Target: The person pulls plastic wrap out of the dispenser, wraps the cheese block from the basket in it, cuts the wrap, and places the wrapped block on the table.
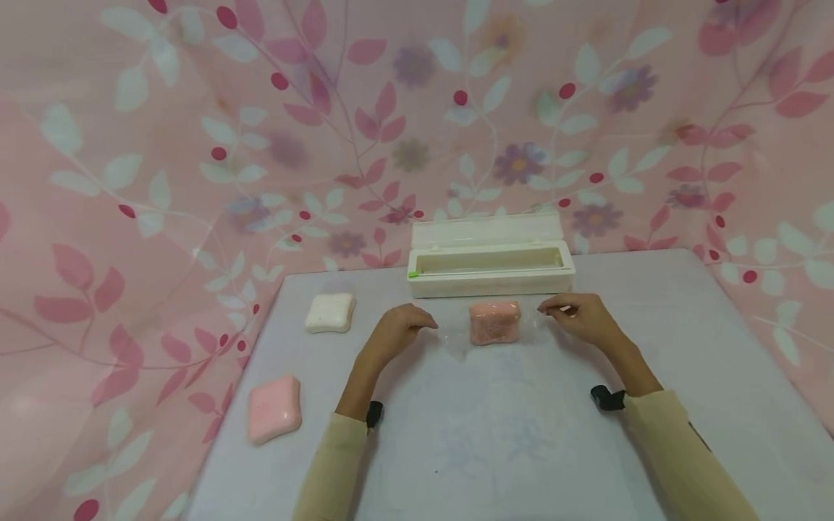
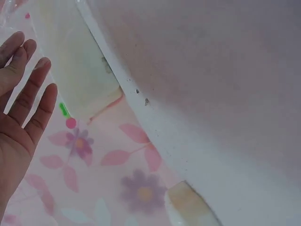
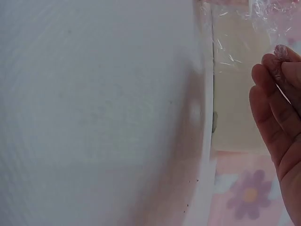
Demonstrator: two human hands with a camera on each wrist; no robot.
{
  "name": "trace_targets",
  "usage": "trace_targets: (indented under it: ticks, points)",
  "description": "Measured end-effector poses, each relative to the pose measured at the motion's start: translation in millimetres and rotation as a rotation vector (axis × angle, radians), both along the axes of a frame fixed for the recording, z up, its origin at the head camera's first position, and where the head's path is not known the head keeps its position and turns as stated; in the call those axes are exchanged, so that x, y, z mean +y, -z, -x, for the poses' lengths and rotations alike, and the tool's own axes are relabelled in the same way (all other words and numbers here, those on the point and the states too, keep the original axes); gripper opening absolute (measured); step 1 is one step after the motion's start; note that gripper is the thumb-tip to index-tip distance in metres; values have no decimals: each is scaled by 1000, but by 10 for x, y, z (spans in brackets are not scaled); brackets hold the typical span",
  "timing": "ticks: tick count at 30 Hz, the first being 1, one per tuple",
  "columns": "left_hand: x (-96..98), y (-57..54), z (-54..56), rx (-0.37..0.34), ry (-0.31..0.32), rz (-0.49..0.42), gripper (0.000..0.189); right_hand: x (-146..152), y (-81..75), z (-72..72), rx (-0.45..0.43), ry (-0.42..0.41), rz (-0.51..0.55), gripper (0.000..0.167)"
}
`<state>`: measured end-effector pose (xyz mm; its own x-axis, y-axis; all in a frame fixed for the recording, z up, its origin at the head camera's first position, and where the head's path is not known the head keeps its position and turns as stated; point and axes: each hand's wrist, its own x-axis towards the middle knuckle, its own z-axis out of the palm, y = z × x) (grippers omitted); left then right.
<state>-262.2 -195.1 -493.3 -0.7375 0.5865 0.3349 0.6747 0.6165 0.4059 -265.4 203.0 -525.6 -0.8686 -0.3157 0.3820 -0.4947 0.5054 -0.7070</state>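
Observation:
A pink soap bar (image 1: 495,323) lies in clear cling film (image 1: 454,341) on the table, in front of the long white box. Film spreads out on both sides of the bar. My left hand (image 1: 399,327) is at the left end of the film, its thumb and index fingertips together on the edge, the other fingers fairly straight. On the far side, my right hand (image 1: 582,318) pinches the film's right end between thumb and index finger. The right wrist view shows crinkled film (image 3: 265,10) at those fingertips. In the left wrist view the soap is out of sight.
The long white cling film box (image 1: 491,284) stands at the back with its lid up and a green slider at its left. An unwrapped white soap bar (image 1: 329,313) and a pink one (image 1: 274,409) lie on the left. Floral cloth (image 1: 417,130) hangs behind.

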Motion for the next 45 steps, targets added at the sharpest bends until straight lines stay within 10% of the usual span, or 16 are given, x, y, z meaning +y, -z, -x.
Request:
trace_targets:
  ticks: [7,13,21,34,45]
  points:
    - [105,23,-118,107,102,148,26,-32,-51,-32,-32,-18,-111,15]
    - [193,47,-138,-4,16,122,24,-93,-120,-102,-118,-71,-102,19]
    - [454,92,-139,-226,-115,114,51,-251,-93,-117,-120,-64,-289,79]
    - [618,159,-16,-235,-74,-41,27,-349,-25,-238,102,-11,-324,25]
    - [713,134,38,-368,-174,-352,24,-448,-5,-407,-61,-15,-139,18]
